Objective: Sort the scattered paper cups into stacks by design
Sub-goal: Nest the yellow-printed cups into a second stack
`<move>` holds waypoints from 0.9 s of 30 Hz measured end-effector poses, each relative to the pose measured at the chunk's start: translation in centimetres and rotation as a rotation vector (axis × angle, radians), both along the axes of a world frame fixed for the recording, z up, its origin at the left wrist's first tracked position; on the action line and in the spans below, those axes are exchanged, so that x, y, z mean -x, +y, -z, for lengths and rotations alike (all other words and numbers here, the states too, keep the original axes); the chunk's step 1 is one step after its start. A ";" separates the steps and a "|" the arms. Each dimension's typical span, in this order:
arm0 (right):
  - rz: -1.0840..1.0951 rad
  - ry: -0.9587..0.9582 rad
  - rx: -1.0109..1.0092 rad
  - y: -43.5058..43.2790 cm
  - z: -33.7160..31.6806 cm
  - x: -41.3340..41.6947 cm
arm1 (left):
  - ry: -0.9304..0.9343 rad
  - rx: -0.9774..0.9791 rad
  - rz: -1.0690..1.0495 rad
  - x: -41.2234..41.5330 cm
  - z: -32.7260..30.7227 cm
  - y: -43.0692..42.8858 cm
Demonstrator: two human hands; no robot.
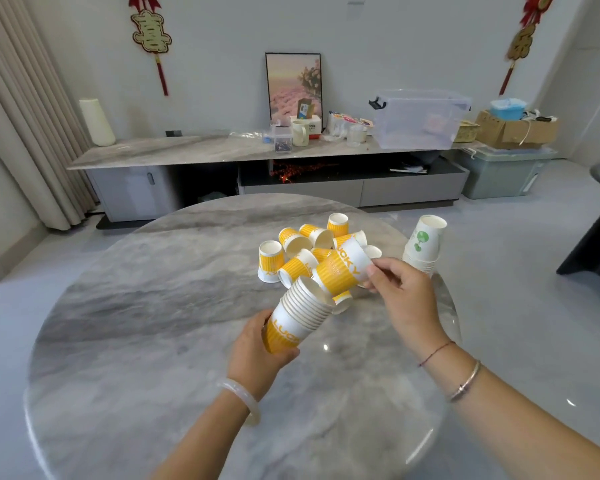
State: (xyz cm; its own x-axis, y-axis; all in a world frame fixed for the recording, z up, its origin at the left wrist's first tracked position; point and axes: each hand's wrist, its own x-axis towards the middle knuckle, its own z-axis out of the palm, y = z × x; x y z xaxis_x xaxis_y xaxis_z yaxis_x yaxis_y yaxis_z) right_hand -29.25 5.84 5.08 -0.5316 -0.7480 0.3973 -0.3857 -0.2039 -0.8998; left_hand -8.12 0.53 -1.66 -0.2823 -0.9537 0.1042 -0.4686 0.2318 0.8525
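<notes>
Marble table (160,341) lay bare nearside of the loose yellow cups (305,249); left hand (257,351) clasped a yellow stack (297,317), right hand (404,292) pinched one yellow cup (343,270), green-print stack (423,244) at the far edge.

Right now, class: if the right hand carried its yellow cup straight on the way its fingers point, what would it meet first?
Probably the open top of the yellow cup stack held in the left hand. The right hand points its yellow cup down-left towards it, though depth is unclear from one view.

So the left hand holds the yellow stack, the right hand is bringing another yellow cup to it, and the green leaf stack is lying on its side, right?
Not quite: in the head view the green leaf stack stands upside down near the table's right edge. The left hand holds the yellow stack; the right hand brings a yellow cup.
</notes>
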 end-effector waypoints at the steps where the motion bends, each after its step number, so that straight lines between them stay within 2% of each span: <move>1: -0.032 -0.009 -0.023 0.4 -0.1 -0.8 | 0.001 0.008 0.002 -0.2 -0.1 0.1; 5: -0.130 0.031 -0.154 1.1 0.4 -3.8 | -0.001 0.047 0.034 -1.0 -0.5 0.5; 10: -0.213 0.215 -0.260 1.0 1.8 -5.8 | -0.028 0.058 0.048 -2.0 -0.2 0.4; 13: -0.308 0.128 -0.309 0.2 1.9 -5.4 | -0.050 0.048 0.037 -2.3 0.1 0.0; 15: -0.199 0.054 -0.259 -1.3 1.7 -3.5 | -0.049 0.029 0.024 -2.4 0.4 -0.2; 17: 0.017 0.168 -0.268 -3.5 1.7 -0.5 | -0.031 0.013 -0.002 -2.5 0.7 -0.5; 19: 0.144 0.313 -0.423 -5.6 2.2 2.2 | -0.020 0.002 -0.022 -2.3 1.1 -0.6; 21: 0.140 0.380 -0.648 -7.4 3.5 3.3 | -0.013 -0.007 -0.026 -2.2 1.3 -0.8; 23: 0.080 0.416 -0.792 -8.7 4.9 2.8 | -0.011 -0.018 -0.028 -2.1 1.7 -1.2; 27: 0.031 0.372 -0.865 -10.1 7.6 1.6 | -0.003 -0.034 -0.037 -1.8 2.1 -1.6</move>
